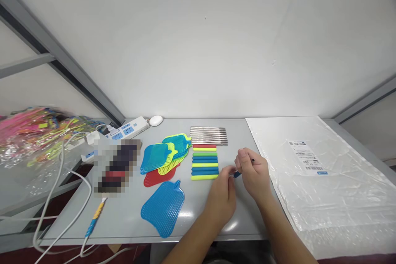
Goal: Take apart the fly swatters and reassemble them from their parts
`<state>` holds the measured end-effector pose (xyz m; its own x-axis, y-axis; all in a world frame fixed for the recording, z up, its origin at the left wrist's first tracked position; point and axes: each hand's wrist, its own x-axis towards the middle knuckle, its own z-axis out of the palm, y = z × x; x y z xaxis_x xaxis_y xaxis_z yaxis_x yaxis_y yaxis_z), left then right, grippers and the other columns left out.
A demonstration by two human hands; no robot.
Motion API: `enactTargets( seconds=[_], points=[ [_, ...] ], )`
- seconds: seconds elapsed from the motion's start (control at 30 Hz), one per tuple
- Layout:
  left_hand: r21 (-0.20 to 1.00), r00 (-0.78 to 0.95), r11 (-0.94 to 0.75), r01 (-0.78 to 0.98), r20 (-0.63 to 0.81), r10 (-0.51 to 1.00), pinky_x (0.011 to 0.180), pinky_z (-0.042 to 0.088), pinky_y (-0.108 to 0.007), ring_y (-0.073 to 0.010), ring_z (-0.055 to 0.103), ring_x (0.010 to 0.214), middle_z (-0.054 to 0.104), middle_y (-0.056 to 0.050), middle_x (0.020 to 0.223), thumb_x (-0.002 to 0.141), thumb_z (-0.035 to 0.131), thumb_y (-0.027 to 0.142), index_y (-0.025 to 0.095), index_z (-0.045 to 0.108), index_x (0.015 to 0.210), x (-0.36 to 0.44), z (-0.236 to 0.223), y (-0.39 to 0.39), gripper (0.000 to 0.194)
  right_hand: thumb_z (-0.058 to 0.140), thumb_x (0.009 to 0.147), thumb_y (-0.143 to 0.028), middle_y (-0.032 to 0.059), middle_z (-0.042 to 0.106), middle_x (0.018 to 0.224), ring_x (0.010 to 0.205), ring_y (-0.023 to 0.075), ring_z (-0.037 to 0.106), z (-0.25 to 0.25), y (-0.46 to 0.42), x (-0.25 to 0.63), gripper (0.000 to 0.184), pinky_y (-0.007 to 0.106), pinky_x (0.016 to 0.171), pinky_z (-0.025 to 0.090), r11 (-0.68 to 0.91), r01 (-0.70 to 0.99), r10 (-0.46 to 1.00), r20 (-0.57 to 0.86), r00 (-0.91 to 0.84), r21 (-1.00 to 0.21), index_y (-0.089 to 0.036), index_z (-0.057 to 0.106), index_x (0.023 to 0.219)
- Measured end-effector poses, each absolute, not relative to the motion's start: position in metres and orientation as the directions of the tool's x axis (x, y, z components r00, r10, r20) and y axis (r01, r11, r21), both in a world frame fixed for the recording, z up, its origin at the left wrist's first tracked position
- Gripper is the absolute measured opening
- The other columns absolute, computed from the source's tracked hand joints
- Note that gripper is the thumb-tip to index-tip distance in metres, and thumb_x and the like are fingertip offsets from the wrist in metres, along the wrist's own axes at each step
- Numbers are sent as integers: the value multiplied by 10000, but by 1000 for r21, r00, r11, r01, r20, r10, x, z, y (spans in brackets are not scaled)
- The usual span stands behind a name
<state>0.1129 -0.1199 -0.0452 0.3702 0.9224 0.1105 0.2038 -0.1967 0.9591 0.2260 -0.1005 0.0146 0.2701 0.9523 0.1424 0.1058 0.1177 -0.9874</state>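
Close together above the table, my left hand (222,192) and my right hand (254,175) work on one slim piece. A short blue handle (237,174) shows between them, gripped in my closed right fist, with a dark tip sticking out above. The fingers of my left hand pinch at its lower end; a thin shiny part there is mostly hidden. Just left lie several coloured handles (204,159) in a row, blue, yellow, green and red. Behind them is a bundle of metal rods (208,135). A blue fly swatter head (163,210) lies apart from a pile of swatter heads (157,157).
On the right, a white plastic-wrapped package (278,144) with a label covers the table. A power strip (130,128), a white oval object (156,121) and a pixelated phone-like item (117,167) with a cable are at left. Bags of colourful items (40,140) sit beyond the left edge.
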Motion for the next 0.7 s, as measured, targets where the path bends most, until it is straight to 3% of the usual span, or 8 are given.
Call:
enactTargets(
  seconds=[0.43, 0.7],
  points=[
    [958, 416, -202, 201, 103, 903, 937, 481, -396, -239, 592, 1106, 634, -102, 1190, 961, 383, 183, 205, 509, 1240, 112, -41, -120, 306, 493, 924, -523, -44, 403, 522, 501, 103, 368, 9, -99, 225, 463, 239, 471, 310, 73, 182, 959, 118, 257, -981, -207, 449, 588],
    [939, 412, -248, 238, 133, 901, 967, 466, -391, -221, 588, 1116, 628, -82, 1226, 965, 398, 205, 228, 524, 1267, 112, -43, -121, 328, 572, 909, -466, -63, 345, 520, 484, 92, 315, -5, -97, 241, 409, 251, 462, 250, 138, -84, 944, 105, 314, -987, -205, 446, 620]
  ],
)
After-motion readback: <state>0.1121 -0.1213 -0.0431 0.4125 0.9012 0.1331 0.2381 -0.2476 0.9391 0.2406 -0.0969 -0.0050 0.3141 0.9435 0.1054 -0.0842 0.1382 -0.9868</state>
